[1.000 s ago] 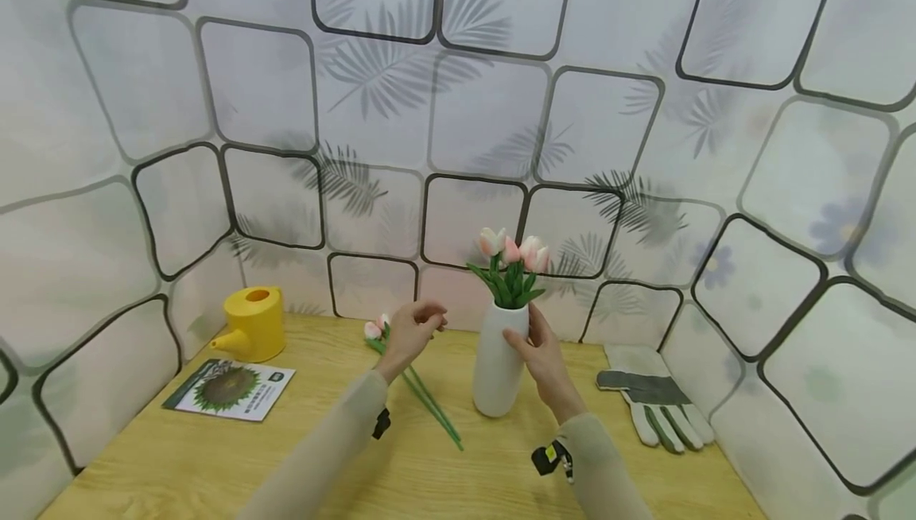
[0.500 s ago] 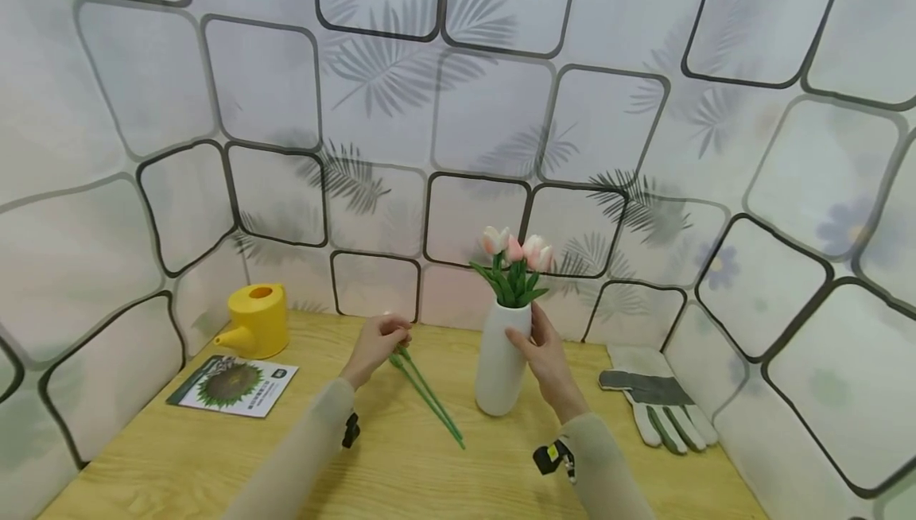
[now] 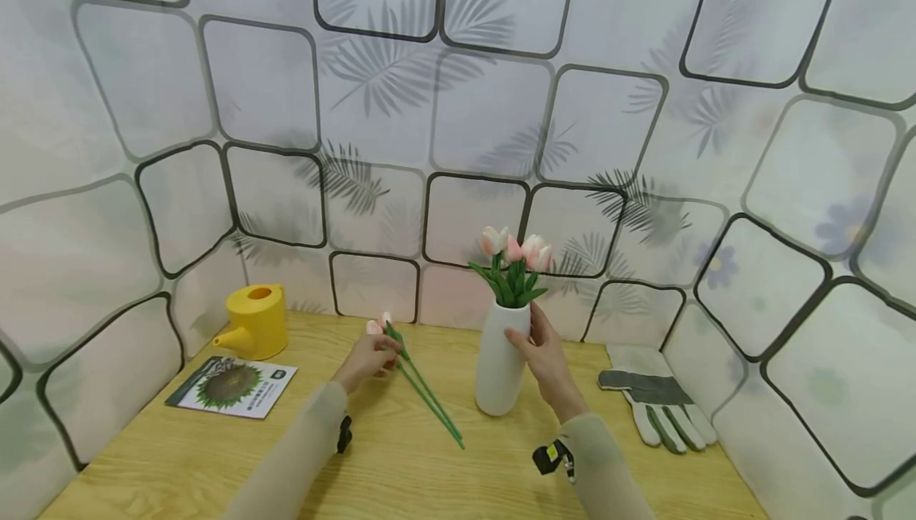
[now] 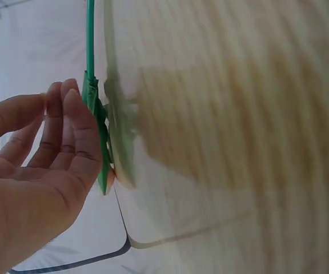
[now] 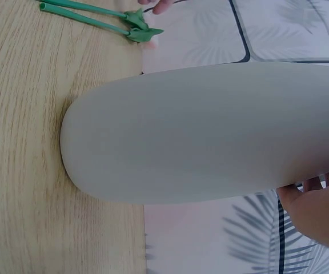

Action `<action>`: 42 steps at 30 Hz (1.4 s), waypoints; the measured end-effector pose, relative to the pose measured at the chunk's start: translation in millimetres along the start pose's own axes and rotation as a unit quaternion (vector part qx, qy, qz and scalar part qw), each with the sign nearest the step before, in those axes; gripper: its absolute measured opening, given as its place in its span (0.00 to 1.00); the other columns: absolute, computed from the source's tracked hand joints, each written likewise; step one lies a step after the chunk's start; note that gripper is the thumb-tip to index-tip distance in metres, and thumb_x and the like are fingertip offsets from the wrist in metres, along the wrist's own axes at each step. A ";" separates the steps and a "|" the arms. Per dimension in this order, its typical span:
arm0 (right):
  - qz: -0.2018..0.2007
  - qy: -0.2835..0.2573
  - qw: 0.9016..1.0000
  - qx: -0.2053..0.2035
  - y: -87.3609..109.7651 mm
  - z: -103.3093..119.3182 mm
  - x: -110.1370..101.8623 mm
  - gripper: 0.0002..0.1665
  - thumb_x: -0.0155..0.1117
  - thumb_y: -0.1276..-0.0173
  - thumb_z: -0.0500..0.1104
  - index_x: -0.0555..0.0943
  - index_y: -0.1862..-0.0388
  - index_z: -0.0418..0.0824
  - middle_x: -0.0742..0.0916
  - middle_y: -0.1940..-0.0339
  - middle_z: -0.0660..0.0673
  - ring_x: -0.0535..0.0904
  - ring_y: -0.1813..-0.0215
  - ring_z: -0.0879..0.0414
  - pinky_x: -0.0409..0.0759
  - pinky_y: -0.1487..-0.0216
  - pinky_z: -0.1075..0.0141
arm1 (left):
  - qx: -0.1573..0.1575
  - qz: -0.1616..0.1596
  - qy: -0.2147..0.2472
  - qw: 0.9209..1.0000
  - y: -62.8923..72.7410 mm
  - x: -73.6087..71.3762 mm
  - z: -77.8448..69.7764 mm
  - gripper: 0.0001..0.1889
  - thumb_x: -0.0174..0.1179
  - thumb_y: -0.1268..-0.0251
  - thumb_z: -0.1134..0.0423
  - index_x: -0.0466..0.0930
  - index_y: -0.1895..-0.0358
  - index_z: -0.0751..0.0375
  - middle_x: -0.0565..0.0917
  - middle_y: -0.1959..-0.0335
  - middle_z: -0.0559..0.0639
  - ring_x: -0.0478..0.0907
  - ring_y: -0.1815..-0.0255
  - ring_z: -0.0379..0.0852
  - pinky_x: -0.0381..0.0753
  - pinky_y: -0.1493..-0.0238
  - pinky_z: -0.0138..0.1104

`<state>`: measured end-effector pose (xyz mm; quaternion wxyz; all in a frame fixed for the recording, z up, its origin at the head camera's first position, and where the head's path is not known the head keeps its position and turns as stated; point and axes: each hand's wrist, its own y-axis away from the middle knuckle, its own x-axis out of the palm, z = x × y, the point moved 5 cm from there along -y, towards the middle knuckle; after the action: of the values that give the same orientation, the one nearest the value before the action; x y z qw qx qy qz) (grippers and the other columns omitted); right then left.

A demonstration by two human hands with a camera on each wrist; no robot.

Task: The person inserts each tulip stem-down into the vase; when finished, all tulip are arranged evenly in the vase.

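Two loose pink-and-white tulips (image 3: 429, 400) lie on the wooden table with their green stems pointing toward me. My left hand (image 3: 368, 359) is beside their leaves; in the left wrist view its fingers are loosely bent next to a green leaf (image 4: 103, 151), with nothing between thumb and fingertips. Whether the fingers touch the leaf, I cannot tell. A white vase (image 3: 499, 369) stands upright to the right, holding several tulips (image 3: 515, 258). My right hand (image 3: 545, 357) grips the vase's upper right side, thumb in front and the fingers partly hidden behind it.
A yellow watering can (image 3: 259, 325) stands at the back left, behind a seed packet (image 3: 232, 387) with a sunflower picture. Grey-and-white gloves (image 3: 658, 397) lie at the right. A patterned wall covering (image 3: 372, 218) closes off the back and sides.
My left hand moved left and down from above the table to the loose tulips' leaves, uncovering their blossoms. The right hand stays on the vase.
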<state>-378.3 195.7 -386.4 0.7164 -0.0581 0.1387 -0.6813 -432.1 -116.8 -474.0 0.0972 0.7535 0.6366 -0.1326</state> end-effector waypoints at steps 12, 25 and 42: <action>0.002 -0.011 1.000 0.010 0.2 0.1 0.1 0.47 0.62 0.28 0.46 0.47 0.19 0.49 0.60 0.20 0.43 0.57 0.22 0.45 0.53 0.22 0.45 | -0.064 0.003 -0.025 0.998 -4.7 7.4 10.3 0.19 0.45 0.38 0.78 0.78 0.46 0.71 0.81 0.70 0.56 0.79 0.75 0.42 0.77 0.76 0.30; 0.004 -0.015 1.000 0.021 2.1 1.9 0.7 0.47 0.61 0.27 0.45 0.45 0.19 0.47 0.59 0.20 0.41 0.55 0.21 0.43 0.52 0.22 0.43 | -0.076 0.016 -0.080 0.994 -12.2 10.3 14.4 0.24 0.40 0.42 0.81 0.78 0.45 0.72 0.74 0.77 0.51 0.72 0.80 0.40 0.76 0.78 0.29; 0.002 -0.007 1.000 0.018 2.0 3.0 0.6 0.47 0.62 0.28 0.47 0.47 0.19 0.48 0.60 0.21 0.42 0.57 0.21 0.44 0.54 0.23 0.44 | -0.057 -0.046 0.002 0.997 -4.1 -2.2 14.5 0.07 0.63 0.37 0.71 0.81 0.59 0.72 0.84 0.71 0.61 0.83 0.75 0.46 0.87 0.70 0.37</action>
<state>-375.5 194.9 -384.2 0.7199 -0.0495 0.1218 -0.6815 -437.6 -122.7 -486.9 0.1326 0.7171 0.6771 -0.0986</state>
